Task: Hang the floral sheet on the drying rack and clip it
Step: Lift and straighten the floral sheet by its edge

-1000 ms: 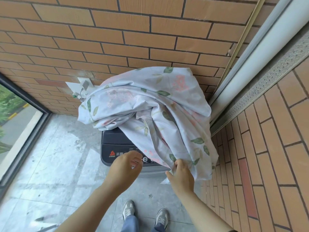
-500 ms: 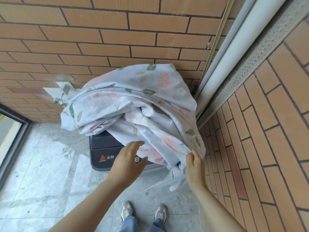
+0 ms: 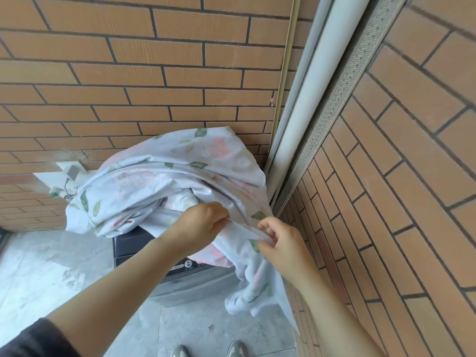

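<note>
- Both hands have come up since half a sec ago: left hand (image 3: pixel 203 225) was reaching in open, now it's got a fold of the sheet (image 3: pixel 167 181) pinched.
- Right hand (image 3: pixel 280 243) has its fingers curled round the same stretched edge, just beside the left.
- Sheet's heaped on the washer (image 3: pixel 131 244) in the brick corner, one end dangling off the front right toward the floor (image 3: pixel 51 266).
- White pipe (image 3: pixel 309 124) runs up just right of the pile.

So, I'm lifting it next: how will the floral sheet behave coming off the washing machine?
Probably floppy: the floral sheet lies in bunched folds, drooping off the washing machine. Likely bulky, being piled high; the hanging end may drag on the floor.
</note>
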`<state>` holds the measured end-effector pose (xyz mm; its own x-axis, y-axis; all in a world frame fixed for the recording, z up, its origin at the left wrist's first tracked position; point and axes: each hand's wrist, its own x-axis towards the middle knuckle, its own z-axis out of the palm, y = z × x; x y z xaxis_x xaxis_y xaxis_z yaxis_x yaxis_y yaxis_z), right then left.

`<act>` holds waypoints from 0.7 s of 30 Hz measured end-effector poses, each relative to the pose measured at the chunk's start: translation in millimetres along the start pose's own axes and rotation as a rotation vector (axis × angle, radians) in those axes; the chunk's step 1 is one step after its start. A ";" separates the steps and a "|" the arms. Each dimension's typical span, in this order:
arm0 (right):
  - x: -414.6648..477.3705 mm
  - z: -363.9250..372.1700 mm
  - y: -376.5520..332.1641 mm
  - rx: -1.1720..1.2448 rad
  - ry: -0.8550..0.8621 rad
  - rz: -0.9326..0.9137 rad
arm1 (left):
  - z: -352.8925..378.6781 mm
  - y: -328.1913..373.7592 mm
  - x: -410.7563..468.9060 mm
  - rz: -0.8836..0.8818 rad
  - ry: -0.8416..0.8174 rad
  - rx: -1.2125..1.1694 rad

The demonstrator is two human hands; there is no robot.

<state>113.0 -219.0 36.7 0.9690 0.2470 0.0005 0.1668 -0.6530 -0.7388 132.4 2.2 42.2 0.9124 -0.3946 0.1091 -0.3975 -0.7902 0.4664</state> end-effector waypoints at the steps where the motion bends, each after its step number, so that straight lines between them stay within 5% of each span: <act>1: -2.3 -2.8 4.5 -0.026 0.024 0.028 | -3.9 0.3 -3.4 -0.005 0.038 -0.016; 15: -19.4 -12.8 53.5 -0.169 0.131 0.193 | -46.8 5.6 -62.4 -0.282 0.312 -0.096; 21: 2.9 -24.0 37.0 0.146 0.293 0.140 | -47.8 15.8 -82.3 -0.386 0.400 -0.085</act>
<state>126.3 -259.6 25.6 0.9953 -0.0671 0.0699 0.0214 -0.5513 -0.8340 55.7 44.6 82.6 0.9626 0.1374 0.2333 -0.0335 -0.7947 0.6061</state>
